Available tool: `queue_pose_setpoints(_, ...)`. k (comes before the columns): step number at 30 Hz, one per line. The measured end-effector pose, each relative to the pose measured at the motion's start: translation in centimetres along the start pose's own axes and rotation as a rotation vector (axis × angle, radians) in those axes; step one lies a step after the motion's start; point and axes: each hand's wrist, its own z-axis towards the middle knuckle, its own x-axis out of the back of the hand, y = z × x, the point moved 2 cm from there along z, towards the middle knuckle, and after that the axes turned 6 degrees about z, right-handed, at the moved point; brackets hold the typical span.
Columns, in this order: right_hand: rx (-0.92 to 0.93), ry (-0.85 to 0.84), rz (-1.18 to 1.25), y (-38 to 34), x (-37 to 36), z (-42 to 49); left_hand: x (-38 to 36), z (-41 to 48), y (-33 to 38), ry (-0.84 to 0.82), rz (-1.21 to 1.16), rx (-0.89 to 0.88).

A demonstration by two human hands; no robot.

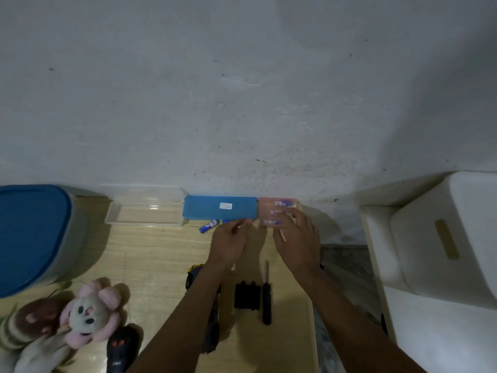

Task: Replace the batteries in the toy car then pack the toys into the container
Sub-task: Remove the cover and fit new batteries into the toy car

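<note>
A pale wood table [161,254] sits against a gray, spotted wall [242,90]. The right hand [297,238] rests, fingers spread, on a pink pack [271,211]. The left hand [228,242] is curled; I cannot tell what it holds. The car [212,313] lies under the left arm. A blue-lidded tub [32,232] stands left.

My one camera sits on my head, looking forward and steeply down at the tabletop [150,254] in front of me. Its wide angle takes in the wall [242,90] on the far side, which fills the upper half. My forearms reach in from the near edge. Things at the left and right edges bend outward.
</note>
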Motion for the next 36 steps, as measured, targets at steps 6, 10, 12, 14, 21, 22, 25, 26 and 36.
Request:
queue_pose_setpoints(6,0.257,-0.212,0.027,-5.0,-2.6,-0.2,8.4,-3.2,-5.0,0.178,0.324,0.088)
queue_pose_setpoints(10,0.239,-0.295,-0.082,-6.8,-3.9,0.0,10.2,-5.2,-9.2,-0.157,0.399,0.282)
queue_pose_setpoints(12,0.230,-0.304,-0.117,-7.2,-4.2,0.0,10.1,-6.3,-9.9,-0.251,0.295,0.299)
queue_pose_setpoints(14,0.220,-0.304,-0.106,-7.3,-4.5,-0.1,9.8,-7.2,-10.0,-0.253,0.200,0.282)
queue_pose_setpoints(21,-0.080,-0.308,0.437,-8.0,-3.6,-1.7,9.8,-9.3,-9.9,-0.124,0.050,0.208)
queue_pose_setpoints(22,-0.120,-0.260,0.530,-8.5,-2.8,-2.4,9.9,-9.6,-10.0,-0.103,-0.036,0.219)
queue_pose_setpoints(25,-0.188,-0.193,0.744,-10.8,0.1,-4.6,10.4,-10.5,-9.1,-0.039,-0.227,0.239)
queue_pose_setpoints(26,-0.193,-0.200,0.795,-11.6,1.1,-5.4,10.6,-10.6,-8.7,-0.012,-0.312,0.260)
queue_pose_setpoints(36,-0.069,-0.069,0.871,-18.7,8.2,-8.3,13.6,-11.0,-2.2,-0.227,-1.077,0.338)
